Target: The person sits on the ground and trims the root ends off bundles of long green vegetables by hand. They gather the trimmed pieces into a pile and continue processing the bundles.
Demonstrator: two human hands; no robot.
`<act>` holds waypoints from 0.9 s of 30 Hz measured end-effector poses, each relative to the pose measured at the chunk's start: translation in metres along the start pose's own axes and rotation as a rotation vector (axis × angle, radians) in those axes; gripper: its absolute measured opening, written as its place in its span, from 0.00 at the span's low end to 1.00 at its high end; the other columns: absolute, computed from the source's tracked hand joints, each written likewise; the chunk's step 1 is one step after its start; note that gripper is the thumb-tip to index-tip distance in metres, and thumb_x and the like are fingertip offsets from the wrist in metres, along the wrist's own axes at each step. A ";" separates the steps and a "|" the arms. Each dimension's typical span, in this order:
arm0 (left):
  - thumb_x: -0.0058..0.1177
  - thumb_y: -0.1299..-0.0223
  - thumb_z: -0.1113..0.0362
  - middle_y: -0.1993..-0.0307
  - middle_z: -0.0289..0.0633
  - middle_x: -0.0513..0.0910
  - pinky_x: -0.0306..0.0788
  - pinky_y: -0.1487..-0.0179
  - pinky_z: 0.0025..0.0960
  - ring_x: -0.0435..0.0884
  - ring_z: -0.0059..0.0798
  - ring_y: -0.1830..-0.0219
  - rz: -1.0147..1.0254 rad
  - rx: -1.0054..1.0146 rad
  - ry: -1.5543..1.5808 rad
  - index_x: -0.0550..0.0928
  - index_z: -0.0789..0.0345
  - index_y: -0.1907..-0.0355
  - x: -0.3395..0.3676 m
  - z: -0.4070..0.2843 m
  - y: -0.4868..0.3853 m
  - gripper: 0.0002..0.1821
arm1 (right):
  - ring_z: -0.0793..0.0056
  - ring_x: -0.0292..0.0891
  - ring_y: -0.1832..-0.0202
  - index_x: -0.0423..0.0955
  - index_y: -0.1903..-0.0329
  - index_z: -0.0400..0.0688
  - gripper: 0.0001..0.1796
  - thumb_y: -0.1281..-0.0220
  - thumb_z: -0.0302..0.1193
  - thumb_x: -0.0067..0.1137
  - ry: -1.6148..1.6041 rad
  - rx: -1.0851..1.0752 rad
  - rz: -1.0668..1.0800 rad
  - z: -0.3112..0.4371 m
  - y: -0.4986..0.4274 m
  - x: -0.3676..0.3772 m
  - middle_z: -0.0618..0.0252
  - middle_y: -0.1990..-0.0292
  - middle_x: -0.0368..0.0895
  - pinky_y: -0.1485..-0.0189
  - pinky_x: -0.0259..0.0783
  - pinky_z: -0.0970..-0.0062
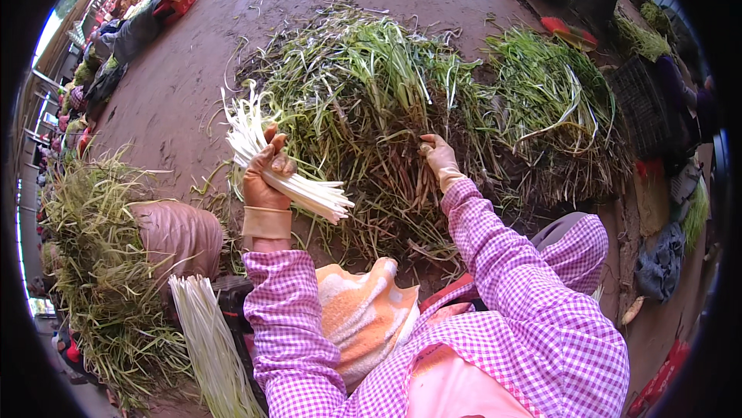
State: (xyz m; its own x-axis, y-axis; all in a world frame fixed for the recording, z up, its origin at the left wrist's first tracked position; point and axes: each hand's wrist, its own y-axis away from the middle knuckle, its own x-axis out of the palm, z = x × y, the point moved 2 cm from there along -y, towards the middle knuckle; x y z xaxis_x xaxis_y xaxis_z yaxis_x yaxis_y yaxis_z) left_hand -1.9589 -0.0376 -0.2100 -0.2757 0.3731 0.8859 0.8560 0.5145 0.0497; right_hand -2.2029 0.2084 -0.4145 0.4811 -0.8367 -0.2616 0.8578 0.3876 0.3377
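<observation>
My left hand (269, 172), in a tan rubber glove, grips a bundle of slender white stalks (310, 192) and holds it tilted above the ground. The cut-looking ends point down to the right. Across from it, my right hand (437, 156), also gloved, has its fingers drawn together at the near side of a big heap of uncleaned green leafy stalks (371, 70). Brownish stem ends (406, 177) face me there. Whether a stalk is between those fingertips cannot be made out. A towel with orange and white patches (365, 313) covers my lap.
By my left arm lies a larger bunch of long pale stalks (211, 342). Farther left are a mound of leaves (104, 279) and a brownish wrapped bundle (179, 235). Another green heap (550, 93) is at right, near a black plastic crate (640, 105). Other people sit along the far sides.
</observation>
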 end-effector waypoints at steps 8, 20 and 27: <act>0.48 0.41 0.75 0.63 0.46 0.85 0.70 0.74 0.25 0.76 0.20 0.80 -0.104 -0.016 0.021 0.75 0.70 0.48 0.001 0.010 -0.004 0.17 | 0.65 0.79 0.53 0.75 0.47 0.43 0.14 0.35 0.23 0.52 0.192 -0.574 -0.071 0.066 0.048 0.034 0.56 0.53 0.81 0.47 0.75 0.74; 0.49 0.44 0.76 0.62 0.48 0.85 0.70 0.74 0.26 0.76 0.20 0.80 -0.197 -0.051 -0.057 0.76 0.72 0.48 0.000 0.015 -0.005 0.19 | 0.57 0.78 0.49 0.80 0.53 0.37 0.16 0.34 0.34 0.51 1.131 0.031 0.349 0.050 0.030 0.070 0.48 0.52 0.81 0.47 0.73 0.66; 0.49 0.45 0.75 0.63 0.47 0.85 0.71 0.76 0.27 0.76 0.20 0.81 -0.236 -0.132 -0.157 0.75 0.71 0.48 -0.003 0.020 -0.001 0.19 | 0.54 0.79 0.54 0.79 0.53 0.40 0.15 0.38 0.34 0.56 1.008 0.005 0.352 0.050 0.062 0.040 0.50 0.55 0.81 0.50 0.74 0.63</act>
State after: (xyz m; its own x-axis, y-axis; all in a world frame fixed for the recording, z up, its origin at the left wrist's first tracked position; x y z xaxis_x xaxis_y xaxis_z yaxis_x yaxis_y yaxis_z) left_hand -1.9676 -0.0233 -0.2219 -0.5285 0.3752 0.7615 0.8072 0.4997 0.3141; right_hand -2.1398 0.1793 -0.3592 0.6315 0.0289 -0.7748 0.6416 0.5416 0.5431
